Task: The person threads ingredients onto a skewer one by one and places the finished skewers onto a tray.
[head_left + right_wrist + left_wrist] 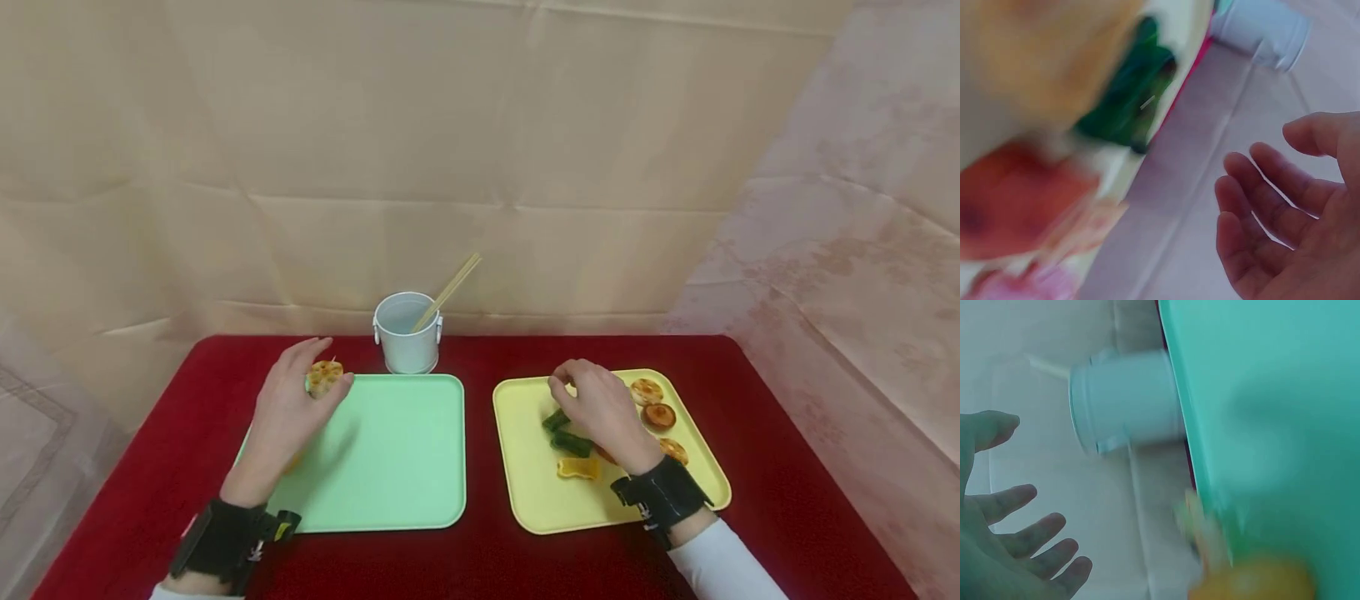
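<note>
My left hand hovers over the left side of the green tray, thumb and fingers spread, holding nothing. A round slice full of holes, like lotus root, shows between its thumb and fingers in the head view. In the left wrist view, a blurred orange piece lies at the bottom. My right hand is above the yellow tray, fingers loosely bent with a gap to the thumb and nothing between them. Dark green pieces and a yellow piece lie left of that hand, which partly hides a reddish piece.
A white bucket with side handles stands behind the green tray, thin wooden sticks leaning in it. Round browned slices and a brown mushroom-like cap line the yellow tray's right side. Red cloth covers the table; a beige curtain hangs behind.
</note>
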### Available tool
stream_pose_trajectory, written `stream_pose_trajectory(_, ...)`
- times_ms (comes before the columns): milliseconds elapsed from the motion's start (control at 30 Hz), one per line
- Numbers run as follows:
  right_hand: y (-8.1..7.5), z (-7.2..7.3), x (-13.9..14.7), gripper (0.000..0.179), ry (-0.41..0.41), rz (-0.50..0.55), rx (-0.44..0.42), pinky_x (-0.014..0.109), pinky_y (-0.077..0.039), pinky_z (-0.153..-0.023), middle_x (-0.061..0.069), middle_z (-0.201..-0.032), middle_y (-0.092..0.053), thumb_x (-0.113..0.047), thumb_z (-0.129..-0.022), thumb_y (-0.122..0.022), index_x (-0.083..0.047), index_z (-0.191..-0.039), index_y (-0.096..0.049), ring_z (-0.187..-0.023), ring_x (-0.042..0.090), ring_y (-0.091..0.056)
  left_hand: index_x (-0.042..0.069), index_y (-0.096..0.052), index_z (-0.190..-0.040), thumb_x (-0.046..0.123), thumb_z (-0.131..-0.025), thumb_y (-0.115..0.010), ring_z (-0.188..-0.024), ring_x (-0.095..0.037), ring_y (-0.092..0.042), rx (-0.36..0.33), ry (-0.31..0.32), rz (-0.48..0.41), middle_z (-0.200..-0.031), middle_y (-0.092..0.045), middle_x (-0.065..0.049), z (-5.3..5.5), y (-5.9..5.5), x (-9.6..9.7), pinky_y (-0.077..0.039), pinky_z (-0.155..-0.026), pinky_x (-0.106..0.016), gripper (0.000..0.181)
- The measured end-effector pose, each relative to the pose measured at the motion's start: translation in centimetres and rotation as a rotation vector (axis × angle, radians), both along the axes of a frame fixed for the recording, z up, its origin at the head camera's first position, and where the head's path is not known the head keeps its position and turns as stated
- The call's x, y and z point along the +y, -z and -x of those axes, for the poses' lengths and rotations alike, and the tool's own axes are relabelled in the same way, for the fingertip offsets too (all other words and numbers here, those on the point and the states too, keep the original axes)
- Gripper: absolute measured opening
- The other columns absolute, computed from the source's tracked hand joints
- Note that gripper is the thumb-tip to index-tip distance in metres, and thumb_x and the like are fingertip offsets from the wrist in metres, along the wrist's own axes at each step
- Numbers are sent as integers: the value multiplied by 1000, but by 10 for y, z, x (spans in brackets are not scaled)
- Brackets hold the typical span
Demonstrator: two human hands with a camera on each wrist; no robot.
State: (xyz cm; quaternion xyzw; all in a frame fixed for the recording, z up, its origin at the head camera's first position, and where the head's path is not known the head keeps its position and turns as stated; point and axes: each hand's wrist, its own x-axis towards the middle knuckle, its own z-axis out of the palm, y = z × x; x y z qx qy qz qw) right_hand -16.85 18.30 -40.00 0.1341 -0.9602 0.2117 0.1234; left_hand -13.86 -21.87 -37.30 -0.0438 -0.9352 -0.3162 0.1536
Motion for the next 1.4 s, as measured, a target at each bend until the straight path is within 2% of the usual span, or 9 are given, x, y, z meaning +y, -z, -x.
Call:
stream_pose_trajectory(133, 9, -3, 19, 13, -18, 15, 10, 37, -50, -67, 3, -92, -69, -21, -98, -70, -9, -98, -75, -79, 21, -62, -1, -53, -146, 23, -94, -73, -137, -46, -41, -9, 11, -34, -151, -42, -27, -3, 5, 20, -39, -106, -67, 60)
stream_pose_trajectory(267, 16, -5, 30, 11, -48, 8, -11, 39, -52, -70, 5, -97, -71, -20, -98, -71, -9, -99, -76, -86, 24, -65, 0, -53, -146, 25, -95, -74, -140, -46, -37, -54, 9, -41, -154, -38, -27, -5, 11, 33, -37, -108, -69, 61)
stream_pose_trajectory(400, 14, -5, 34, 12, -35, -1, -24, 39, -52, -71, 5, -98, -71, -21, -98, -70, -10, -99, -76, -86, 23, -65, -1, -56, -143, 23, -96, -73, -137, -45, -40, -42, 40, -44, -152, -41, -27, 2, 16, 44, -35, -110, -67, 56)
stream_pose_trajectory(533, 7, -2, 32, 13, -14, -6, -22, 36, -49, -68, 4, -95, -68, -22, -99, -69, -11, -98, -75, -80, 20, -60, -2, -62, -137, 21, -95, -74, -129, -43, -47, 47, 90, -41, -144, -49, -25, 23, 7, 63, -42, -104, -62, 49)
stream_pose_trajectory(767, -2, 0, 24, 16, 13, 16, -70, 41, -53, -76, 6, -100, -70, -23, -99, -70, -10, -104, -76, -85, 23, -60, 6, -71, -126, 24, -95, -75, -116, -36, -59, 176, 146, -11, -126, -62, -16, 81, -27, 112, -50, -91, -54, 36)
stream_pose_trajectory(867, -1, -2, 20, 16, 16, 31, -95, 42, -55, -78, 6, -102, -70, -23, -99, -70, -10, -106, -76, -87, 25, -61, 5, -73, -120, 23, -95, -75, -111, -35, -61, 212, 143, 49, -120, -65, -15, 102, -33, 128, -51, -90, -51, 31)
stream_pose_trajectory(967, 1, -5, 18, 16, 6, 48, -88, 41, -54, -77, 6, -102, -70, -23, -99, -71, -10, -106, -76, -89, 27, -62, 5, -74, -116, 20, -93, -75, -106, -35, -63, 237, 124, 92, -115, -67, -15, 118, -35, 137, -51, -87, -49, 27)
stream_pose_trajectory(1200, 4, -5, 13, 14, -13, 61, -45, 40, -51, -75, 3, -100, -69, -24, -99, -70, -12, -102, -76, -90, 27, -62, 6, -75, -102, 19, -93, -78, -95, -33, -65, 275, 35, 121, -104, -67, -12, 136, -35, 142, -53, -77, -47, 16)
stream_pose_trajectory(1400, 1, -3, 9, 16, 7, 64, -64, 45, -54, -82, 7, -104, -71, -23, -99, -71, -9, -106, -76, -93, 30, -64, 6, -76, -100, 16, -95, -74, -93, -31, -65, 289, 17, 138, -100, -68, -10, 134, -39, 140, -53, -76, -46, 11)
